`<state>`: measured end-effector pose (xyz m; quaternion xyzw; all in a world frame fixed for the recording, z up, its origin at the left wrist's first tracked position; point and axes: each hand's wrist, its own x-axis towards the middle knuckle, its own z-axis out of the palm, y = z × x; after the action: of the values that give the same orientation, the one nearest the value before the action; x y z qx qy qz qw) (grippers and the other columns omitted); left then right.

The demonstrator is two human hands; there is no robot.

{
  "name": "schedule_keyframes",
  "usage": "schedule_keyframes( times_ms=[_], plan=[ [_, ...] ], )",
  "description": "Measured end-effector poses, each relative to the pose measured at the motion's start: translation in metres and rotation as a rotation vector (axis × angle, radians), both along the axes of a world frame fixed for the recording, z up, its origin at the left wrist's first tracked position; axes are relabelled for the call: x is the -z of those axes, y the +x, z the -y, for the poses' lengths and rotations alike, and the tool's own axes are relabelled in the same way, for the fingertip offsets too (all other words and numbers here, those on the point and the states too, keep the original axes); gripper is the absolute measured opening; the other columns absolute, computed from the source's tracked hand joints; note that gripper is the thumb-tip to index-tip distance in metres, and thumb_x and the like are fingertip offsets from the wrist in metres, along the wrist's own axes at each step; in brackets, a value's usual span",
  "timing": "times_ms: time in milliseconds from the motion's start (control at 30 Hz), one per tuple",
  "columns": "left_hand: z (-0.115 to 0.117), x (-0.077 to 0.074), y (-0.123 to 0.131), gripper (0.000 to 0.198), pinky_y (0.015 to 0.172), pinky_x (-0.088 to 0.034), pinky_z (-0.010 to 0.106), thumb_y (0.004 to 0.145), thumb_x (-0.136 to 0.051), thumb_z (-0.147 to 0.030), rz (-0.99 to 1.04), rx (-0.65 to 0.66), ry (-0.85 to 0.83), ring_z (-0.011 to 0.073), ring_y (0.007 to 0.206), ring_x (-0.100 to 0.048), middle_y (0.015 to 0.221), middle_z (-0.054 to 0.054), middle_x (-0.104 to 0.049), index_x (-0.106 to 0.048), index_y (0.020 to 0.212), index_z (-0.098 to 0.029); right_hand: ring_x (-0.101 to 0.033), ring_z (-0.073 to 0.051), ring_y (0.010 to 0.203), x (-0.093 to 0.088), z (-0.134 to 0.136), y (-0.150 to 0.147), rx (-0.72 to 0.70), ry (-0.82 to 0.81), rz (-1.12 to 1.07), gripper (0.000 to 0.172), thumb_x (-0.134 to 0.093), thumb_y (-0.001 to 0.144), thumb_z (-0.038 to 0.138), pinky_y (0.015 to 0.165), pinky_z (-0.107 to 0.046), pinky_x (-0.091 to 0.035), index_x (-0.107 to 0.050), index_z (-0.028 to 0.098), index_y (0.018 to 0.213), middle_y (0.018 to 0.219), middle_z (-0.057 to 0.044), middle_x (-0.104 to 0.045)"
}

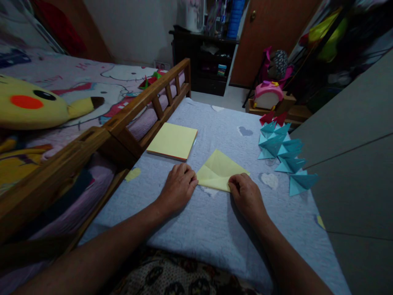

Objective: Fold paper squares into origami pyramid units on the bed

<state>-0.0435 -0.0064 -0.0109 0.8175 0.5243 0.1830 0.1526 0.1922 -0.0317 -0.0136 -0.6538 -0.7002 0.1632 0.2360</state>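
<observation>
A creased sheet of yellow origami paper (218, 170), folded into a triangle, lies on the cloth-covered surface with its peak pointing away from me. My left hand (181, 184) has its fingers curled together at the triangle's left corner. At the lower right edge, my right hand (245, 191) pinches the paper between thumb and fingers. Just beyond my left hand rests a square stack of paper (172, 140), yellow on top with an orange-red layer showing at its edge.
Several folded blue paper pieces (290, 162) stand along the right side, with red ones (273, 119) behind them. A wooden bed rail (153, 102) borders the left side, and a pale cabinet (353, 155) stands at the right. A pink toy case (268, 96) sits beyond the far edge.
</observation>
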Motion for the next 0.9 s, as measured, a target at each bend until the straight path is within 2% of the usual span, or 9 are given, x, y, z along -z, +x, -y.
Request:
schedule_keyframes(
  times_ms=[333, 500, 600, 700, 800, 900],
  plan=[
    [-0.001, 0.002, 0.0, 0.006, 0.092, -0.044, 0.042, 0.092, -0.059, -0.018, 0.004, -0.012, 0.017, 0.0259, 0.099, -0.049, 0.1, 0.007, -0.055, -0.061, 0.087, -0.017, -0.058, -0.021, 0.083, 0.001, 0.002, -0.002, -0.003, 0.018, 0.038, 0.015, -0.051, 0.092, 0.017, 0.076, -0.032, -0.044, -0.065, 0.018, 0.086, 0.088, -0.007, -0.06],
    [-0.001, 0.004, -0.001, 0.007, 0.091, -0.044, 0.042, 0.092, -0.059, -0.017, 0.018, -0.014, 0.033, 0.0258, 0.098, -0.048, 0.099, 0.007, -0.055, -0.061, 0.086, -0.018, -0.053, -0.023, 0.09, -0.005, 0.007, -0.006, -0.021, 0.122, 0.219, 0.016, -0.055, 0.094, 0.016, 0.077, -0.033, -0.043, -0.069, 0.018, 0.086, 0.098, -0.01, -0.06],
    [-0.001, 0.003, 0.0, 0.008, 0.091, -0.044, 0.042, 0.093, -0.058, -0.018, 0.017, -0.017, 0.027, 0.0255, 0.099, -0.048, 0.099, 0.007, -0.056, -0.06, 0.085, -0.018, -0.05, -0.023, 0.089, -0.007, 0.009, -0.006, -0.145, 0.16, 0.341, 0.017, -0.054, 0.094, 0.012, 0.078, -0.034, -0.042, -0.069, 0.019, 0.089, 0.099, -0.009, -0.062],
    [-0.001, 0.002, 0.0, 0.009, 0.091, -0.044, 0.042, 0.093, -0.057, -0.019, 0.014, -0.018, 0.021, 0.0255, 0.099, -0.049, 0.1, 0.007, -0.056, -0.059, 0.085, -0.019, -0.05, -0.022, 0.085, -0.008, 0.008, -0.007, -0.308, 0.144, 0.412, 0.02, -0.055, 0.094, 0.011, 0.076, -0.033, -0.041, -0.067, 0.02, 0.106, 0.096, -0.007, -0.063],
    [-0.001, 0.002, 0.0, 0.009, 0.091, -0.044, 0.041, 0.094, -0.056, -0.019, 0.013, -0.011, 0.027, 0.0253, 0.1, -0.049, 0.1, 0.007, -0.056, -0.059, 0.086, -0.019, -0.052, -0.021, 0.085, -0.013, 0.009, -0.007, -0.421, 0.122, 0.52, 0.031, -0.056, 0.094, 0.013, 0.073, -0.032, -0.039, -0.061, 0.024, 0.123, 0.101, -0.006, -0.064],
    [-0.002, 0.002, 0.0, 0.011, 0.091, -0.043, 0.041, 0.094, -0.055, -0.019, 0.004, -0.01, 0.031, 0.0251, 0.099, -0.049, 0.098, 0.006, -0.056, -0.059, 0.084, -0.019, -0.054, -0.022, 0.087, -0.022, 0.012, -0.009, -0.473, 0.081, 0.623, 0.045, -0.057, 0.094, 0.015, 0.074, -0.033, -0.038, -0.053, 0.029, 0.136, 0.107, -0.007, -0.063]
  ],
)
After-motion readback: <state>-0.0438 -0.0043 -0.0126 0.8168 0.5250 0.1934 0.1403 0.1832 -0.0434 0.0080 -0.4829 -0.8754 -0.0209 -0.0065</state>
